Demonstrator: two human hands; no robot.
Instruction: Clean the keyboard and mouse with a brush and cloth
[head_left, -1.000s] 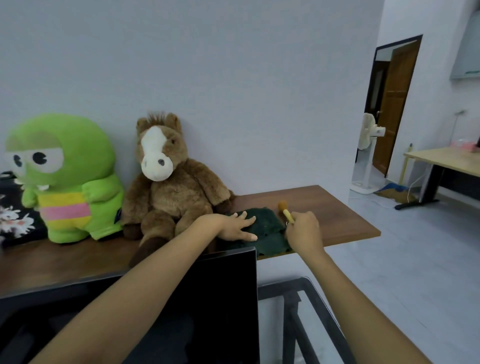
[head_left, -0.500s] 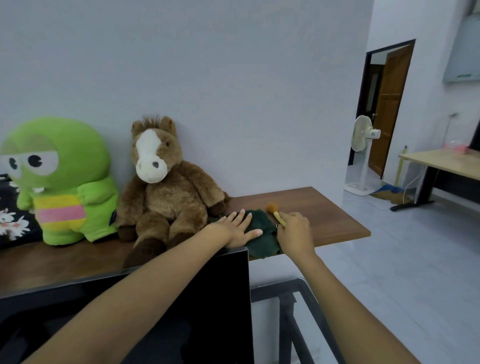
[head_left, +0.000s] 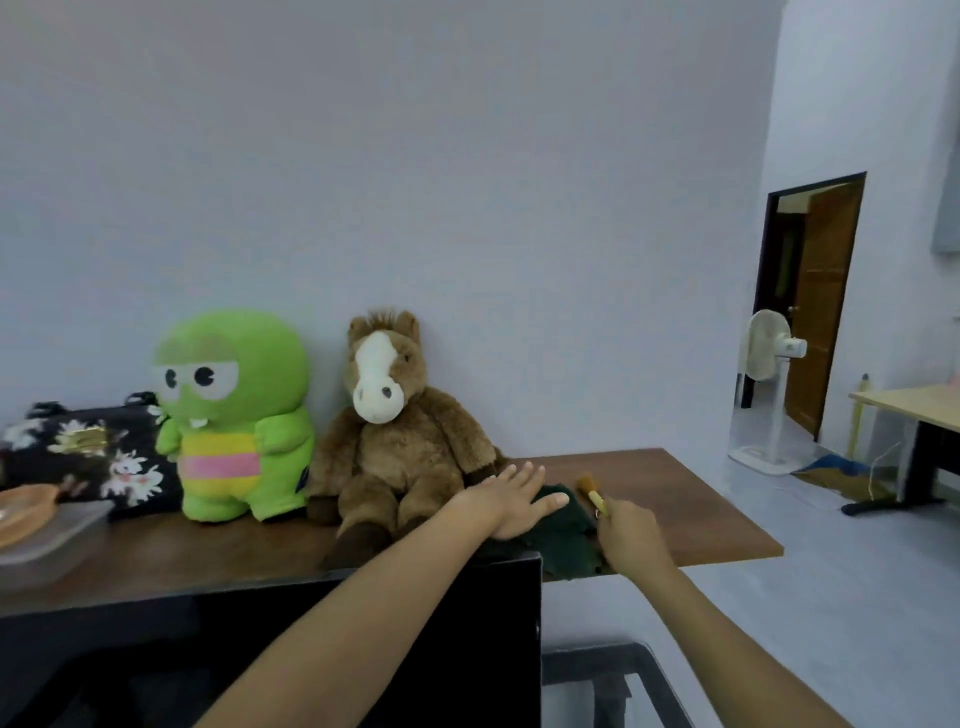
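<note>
hands: left hand (head_left: 511, 501) flat on cloth (head_left: 563, 540), right hand (head_left: 631, 535) gripping brush (head_left: 592, 491)

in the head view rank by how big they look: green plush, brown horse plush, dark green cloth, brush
1 and 2. The green plush and brown horse plush look about alike; I won't rank them.
3. The dark green cloth, partly hidden by the left hand.
4. The brush, held by the right hand.

Matt wood-grain table (head_left: 675, 499) — fuzzy dark-green cloth (head_left: 563, 535), furry plush horse (head_left: 405, 457).
</note>
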